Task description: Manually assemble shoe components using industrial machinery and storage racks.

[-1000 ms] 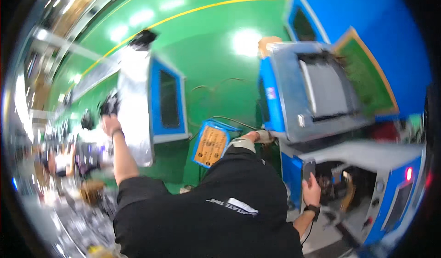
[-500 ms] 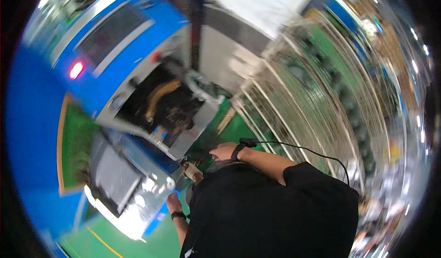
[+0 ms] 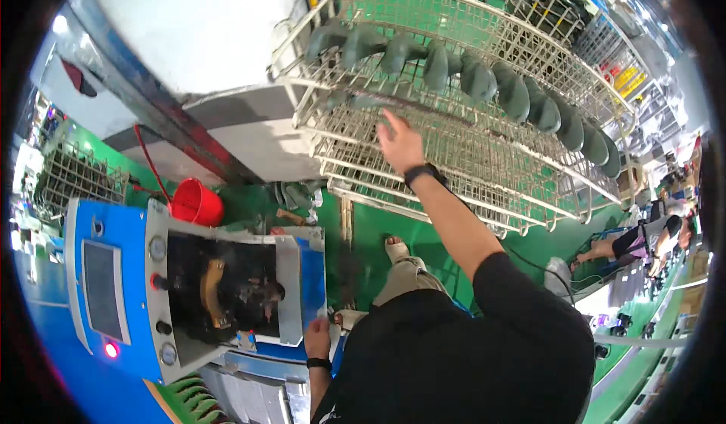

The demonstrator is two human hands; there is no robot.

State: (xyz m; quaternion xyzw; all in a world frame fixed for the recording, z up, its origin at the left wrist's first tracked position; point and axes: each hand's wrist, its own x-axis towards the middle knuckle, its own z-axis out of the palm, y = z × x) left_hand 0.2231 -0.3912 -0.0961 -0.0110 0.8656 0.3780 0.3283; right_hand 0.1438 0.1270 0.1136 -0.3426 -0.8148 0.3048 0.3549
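Observation:
My right hand [image 3: 401,146] reaches out over the near side of a wire rack [image 3: 454,140], fingers stretched and apart, holding nothing. Just beyond its fingertips lies a blurred grey-green piece [image 3: 367,100] on the rack; whether they touch cannot be made out. Along the upper rail stands a row of several dark green boot-shaped pieces [image 3: 478,78]. Low by my body, my left hand [image 3: 318,338] is beside the blue side panel [image 3: 311,280] of a machine. Its fingers are too small and partly hidden to read.
At left stands the blue machine [image 3: 106,273], with a screen, a lit red button and a dark cavity holding a curved tan part [image 3: 214,292]. Behind it is a red bucket [image 3: 198,202]. A steel post [image 3: 151,84] rises at upper left. People [image 3: 654,246] sit far right.
My view has swung right, away from the machine and onto the rack. My right hand has gone from close to my body out to the rack, its fingers now extended.

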